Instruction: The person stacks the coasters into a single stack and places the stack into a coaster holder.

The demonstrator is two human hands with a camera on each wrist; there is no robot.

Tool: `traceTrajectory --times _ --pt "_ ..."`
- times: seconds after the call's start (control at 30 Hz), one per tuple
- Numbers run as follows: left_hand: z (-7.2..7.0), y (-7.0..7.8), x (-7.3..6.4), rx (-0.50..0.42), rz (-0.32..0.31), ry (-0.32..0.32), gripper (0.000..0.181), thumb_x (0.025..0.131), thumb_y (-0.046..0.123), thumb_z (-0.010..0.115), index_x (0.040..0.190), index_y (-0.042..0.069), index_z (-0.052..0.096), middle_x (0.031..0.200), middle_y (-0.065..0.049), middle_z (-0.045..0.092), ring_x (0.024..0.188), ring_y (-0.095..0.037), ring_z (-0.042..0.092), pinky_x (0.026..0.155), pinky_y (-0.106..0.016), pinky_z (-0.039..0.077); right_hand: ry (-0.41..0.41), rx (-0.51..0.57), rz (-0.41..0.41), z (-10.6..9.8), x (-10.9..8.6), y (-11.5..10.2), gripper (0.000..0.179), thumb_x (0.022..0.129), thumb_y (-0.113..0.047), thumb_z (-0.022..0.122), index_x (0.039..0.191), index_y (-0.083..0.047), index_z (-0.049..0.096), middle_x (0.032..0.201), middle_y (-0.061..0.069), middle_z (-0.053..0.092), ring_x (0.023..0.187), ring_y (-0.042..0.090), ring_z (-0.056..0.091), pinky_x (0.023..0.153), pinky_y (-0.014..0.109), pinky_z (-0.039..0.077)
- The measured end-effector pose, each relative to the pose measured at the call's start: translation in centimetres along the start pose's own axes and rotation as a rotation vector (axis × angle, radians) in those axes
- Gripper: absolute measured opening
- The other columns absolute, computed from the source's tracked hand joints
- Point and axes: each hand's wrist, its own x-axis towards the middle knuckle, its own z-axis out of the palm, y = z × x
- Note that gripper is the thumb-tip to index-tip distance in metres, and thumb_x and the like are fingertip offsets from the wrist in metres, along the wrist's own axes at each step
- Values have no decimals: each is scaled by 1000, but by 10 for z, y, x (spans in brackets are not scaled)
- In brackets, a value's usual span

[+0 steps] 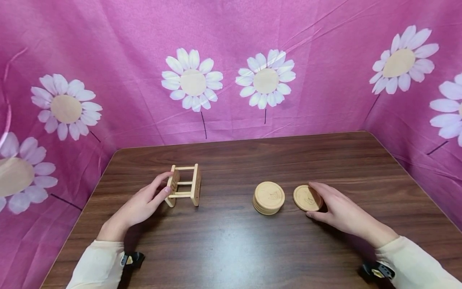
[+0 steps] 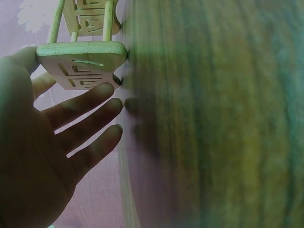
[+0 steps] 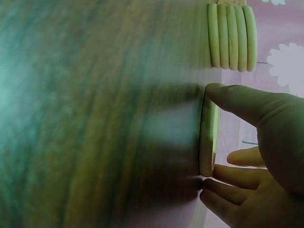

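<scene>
A small wooden coaster rack (image 1: pixel 196 185), two slatted side panels joined by round rods, stands on the left part of the table. My left hand (image 1: pixel 142 204) pinches its left panel between thumb and index finger; the other fingers stretch out loosely beside it in the left wrist view. On the right, a single round wooden coaster (image 1: pixel 305 197) with an engraved design lies on the tabletop. Thumb and fingers of my right hand (image 1: pixel 343 208) grip it by opposite edges. Just left of that coaster is a neat stack of several matching coasters (image 1: pixel 268 197), which neither hand touches.
The dark wood-grain table (image 1: pixel 231 160) has rounded far corners. Behind and around it hangs a pink cloth (image 1: pixel 231 24) printed with white daisies. Black straps with buckles (image 1: pixel 132 260) show at both sleeve cuffs. Glare falls on the table's near middle.
</scene>
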Motion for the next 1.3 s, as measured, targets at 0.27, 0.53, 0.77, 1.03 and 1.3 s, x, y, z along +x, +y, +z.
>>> traceTrajectory --times 0.27,0.53,0.77,1.03,1.3 --pt "1 -1 0 4 2 6 49 117 27 49 164 18 38 134 -20 72 126 -36 69 108 -65 51 30 -35 -23 5 -1 2 78 85 -22 92 144 12 55 139 33 65 129 51 62 107 67 48" --pt "1 -1 0 6 9 9 49 116 25 49 163 17 39 133 -19 73 124 -35 69 107 -64 52 34 -34 7 5 0 0 77 86 -25 91 144 11 56 138 33 66 129 51 63 108 67 48" --pt "2 -2 0 6 14 8 49 116 25 49 163 16 39 133 -19 73 125 -35 69 107 -64 52 33 -26 41 4 1 -2 79 86 -28 92 145 9 56 138 32 67 129 51 64 108 67 50" --pt "2 -2 1 8 11 6 49 117 27 49 163 16 39 134 -21 72 125 -37 70 108 -65 51 55 -10 51 2 -1 -2 80 85 -29 93 146 8 58 139 29 68 129 49 65 107 65 49" --pt "1 -2 1 11 8 1 49 117 28 48 163 16 38 134 -21 72 125 -37 70 108 -65 51 68 -7 39 -4 0 -6 79 84 -30 94 144 8 59 138 29 68 128 48 66 106 65 51"
